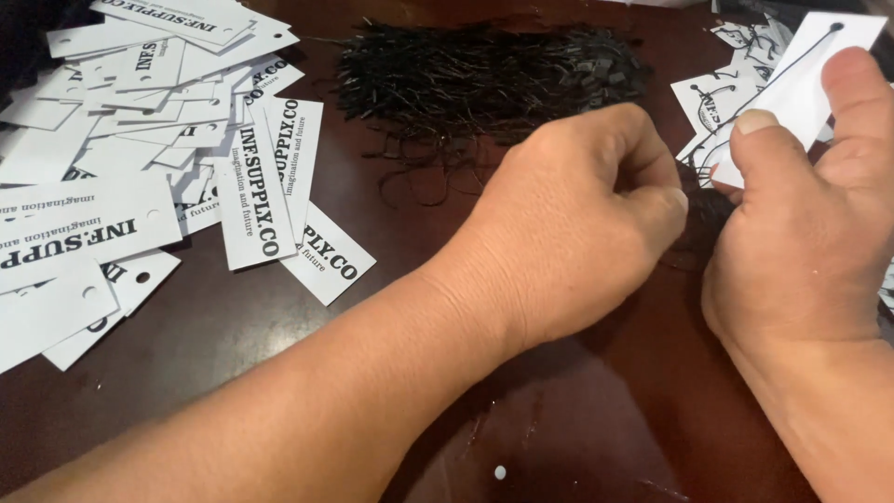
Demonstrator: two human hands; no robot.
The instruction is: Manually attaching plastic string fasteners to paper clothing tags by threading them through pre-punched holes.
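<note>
I note the right hand (801, 233) pinching a white card tag (808, 74) between thumb and forefinger at 2 o'clock, a black string (745, 104) through its hole. The left hand (577, 224) is curled closed just beside it; I cannot tell what it grips. Loose black strings (484, 79) lie at 12, white printed tags (140, 158) at 9, on a dark wooden table (596, 438).

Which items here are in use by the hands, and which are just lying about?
In use: white card tag in right hand; black string through its hole; left hand pinching beside it.
Lying about: loose tag pile; black string bundle; strung tags.
</note>
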